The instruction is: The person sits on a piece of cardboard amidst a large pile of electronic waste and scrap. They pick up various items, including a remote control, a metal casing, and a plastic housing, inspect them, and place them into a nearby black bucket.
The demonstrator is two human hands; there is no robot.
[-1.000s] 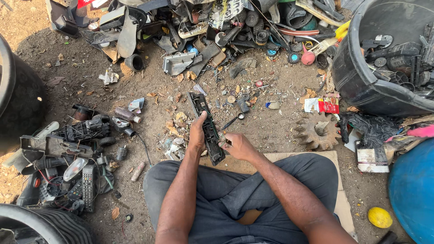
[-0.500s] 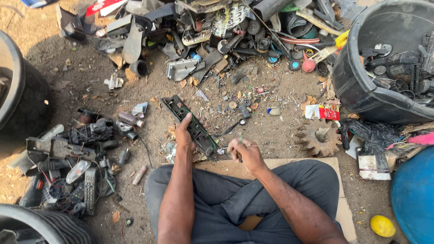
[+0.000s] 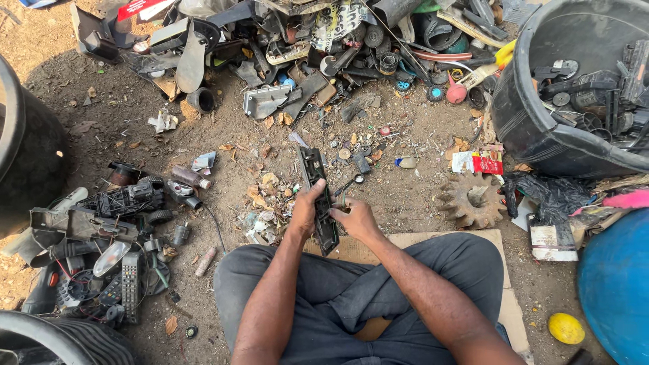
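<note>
I sit cross-legged on a flat piece of cardboard (image 3: 412,242) on dirt ground. Both hands hold a long, narrow black plastic part (image 3: 315,172) that points away from me. My left hand (image 3: 305,209) grips its left side near the middle. My right hand (image 3: 354,217) holds its right edge, lower down. The part's near end (image 3: 328,238) sticks out below my hands, over the cardboard.
A heap of scrap parts (image 3: 318,40) lies ahead. A big black tub (image 3: 534,128) of black parts stands at the right, with a rusty gear (image 3: 471,199) beside it and a blue barrel (image 3: 616,284) nearer. Dismantled electronics (image 3: 101,236) lie at the left.
The black part has swung from tilted leftward back to pointing straight away. My right hand, which was off it half a second ago, is on it again.
</note>
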